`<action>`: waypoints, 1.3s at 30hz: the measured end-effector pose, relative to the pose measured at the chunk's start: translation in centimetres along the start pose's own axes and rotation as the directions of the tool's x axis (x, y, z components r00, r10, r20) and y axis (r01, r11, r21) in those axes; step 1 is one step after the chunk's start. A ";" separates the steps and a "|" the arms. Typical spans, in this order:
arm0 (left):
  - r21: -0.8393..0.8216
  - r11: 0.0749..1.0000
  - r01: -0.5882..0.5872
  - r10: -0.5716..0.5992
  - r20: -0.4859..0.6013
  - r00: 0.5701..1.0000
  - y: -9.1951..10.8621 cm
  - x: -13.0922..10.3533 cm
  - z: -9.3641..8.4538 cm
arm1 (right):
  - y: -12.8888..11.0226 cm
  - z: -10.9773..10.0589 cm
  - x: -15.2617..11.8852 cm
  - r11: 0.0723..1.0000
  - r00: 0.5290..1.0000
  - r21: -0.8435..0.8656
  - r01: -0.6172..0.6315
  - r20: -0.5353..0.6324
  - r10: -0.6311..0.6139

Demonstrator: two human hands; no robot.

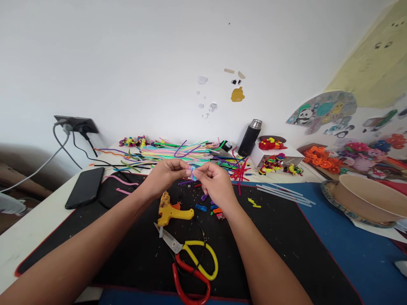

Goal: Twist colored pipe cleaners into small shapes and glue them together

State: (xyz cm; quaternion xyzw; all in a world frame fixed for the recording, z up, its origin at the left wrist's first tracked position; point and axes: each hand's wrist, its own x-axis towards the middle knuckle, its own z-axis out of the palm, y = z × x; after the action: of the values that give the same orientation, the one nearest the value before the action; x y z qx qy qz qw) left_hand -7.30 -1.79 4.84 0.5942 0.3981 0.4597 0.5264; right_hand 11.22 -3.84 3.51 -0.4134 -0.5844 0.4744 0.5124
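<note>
My left hand (171,174) and my right hand (213,180) meet over the far part of the black mat, fingertips pinched together. Between them is a small light-blue and purple piece (192,171), seemingly fuzzy like pipe cleaner; the fingers hide most of it. Below my hands lies a yellow glue gun (171,212) on its side. Scissors (187,250) with one yellow and one red handle rest nearer to me, blades parted. Short folded blue pipe cleaner pieces (200,207) and an orange one (218,210) lie beneath my right hand.
Behind my hands is a heap of colourful pipe cleaners (178,151) against the wall. A black phone (85,187) lies left. Glue sticks (282,194) and a basin (372,197) are right. A black flask (250,139) leans near a white box (276,157). Cables run from the wall socket (76,124).
</note>
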 end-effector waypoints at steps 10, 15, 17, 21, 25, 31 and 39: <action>-0.055 0.998 -0.020 0.022 0.042 0.999 0.0 -0.1 0.0 | 0.0 0.1 0.0 0.995 0.999 0.098 0.002 0.045 -0.007; -0.041 0.994 -0.103 0.106 0.070 0.992 0.1 -0.2 -0.2 | -0.3 0.1 0.0 0.993 0.998 0.116 -0.005 0.058 -0.002; 0.002 0.989 -0.150 0.149 0.094 0.984 0.2 -0.3 -0.2 | -0.3 0.1 0.0 0.992 0.998 0.129 -0.008 0.056 0.001; 0.042 0.978 -0.203 0.197 0.110 0.974 0.4 -0.3 -0.2 | -0.2 0.3 -0.1 0.991 0.999 0.136 -0.015 0.048 0.008; 0.070 0.977 -0.199 0.190 0.125 0.974 0.5 -0.2 -0.2 | 0.1 0.4 -0.1 0.993 0.999 0.115 -0.009 0.037 0.005; 0.120 0.962 -0.246 0.238 0.075 0.968 1.1 -0.3 -0.6 | -0.2 0.6 -0.4 0.998 0.999 0.061 0.022 0.041 -0.024; 0.033 0.977 -0.209 0.209 0.008 0.978 1.4 -0.2 -0.6 | -0.1 1.0 -1.0 0.915 0.975 -0.365 0.172 -0.072 -0.212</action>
State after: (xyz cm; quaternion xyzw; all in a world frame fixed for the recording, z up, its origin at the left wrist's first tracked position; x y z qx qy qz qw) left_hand -7.90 -2.01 6.20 0.6426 0.3399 0.5043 0.4661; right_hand 10.37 -4.98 3.34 -0.4654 -0.6696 0.2842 0.5044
